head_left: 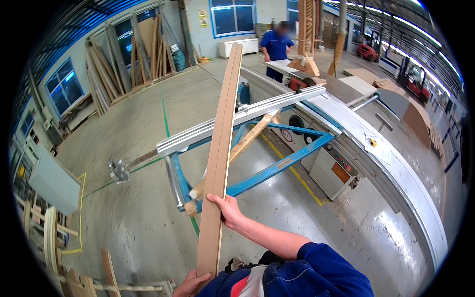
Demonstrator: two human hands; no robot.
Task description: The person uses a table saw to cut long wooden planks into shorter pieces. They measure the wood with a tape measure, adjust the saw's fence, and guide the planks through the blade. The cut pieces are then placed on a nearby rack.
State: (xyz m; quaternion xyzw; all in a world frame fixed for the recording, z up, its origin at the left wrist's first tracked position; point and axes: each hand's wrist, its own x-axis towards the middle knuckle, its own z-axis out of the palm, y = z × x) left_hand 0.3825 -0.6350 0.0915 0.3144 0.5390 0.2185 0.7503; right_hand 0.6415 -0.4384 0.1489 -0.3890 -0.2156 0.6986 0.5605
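A long, narrow brown wooden board (217, 163) with a dark line along its length and a pale edge reaches from my body far out ahead, passing over the blue frame. My right hand (226, 210) grips its right edge partway along, thumb on top. At the near end my left hand (192, 284) holds the board, its fingers partly hidden. Beneath the board lie the silver aluminium fence (193, 138) and the blue support frame (282, 171) of a sliding table saw. I cannot tell whether the board rests on the fence.
The saw's long pale table (381, 148) curves along the right, with a control box (332, 173) below. Beyond it a person in blue (277, 47) stands at the saw. Boards (148, 54) lean against the far left wall. A grey cabinet (54, 180) and wood pieces (52, 232) stand left.
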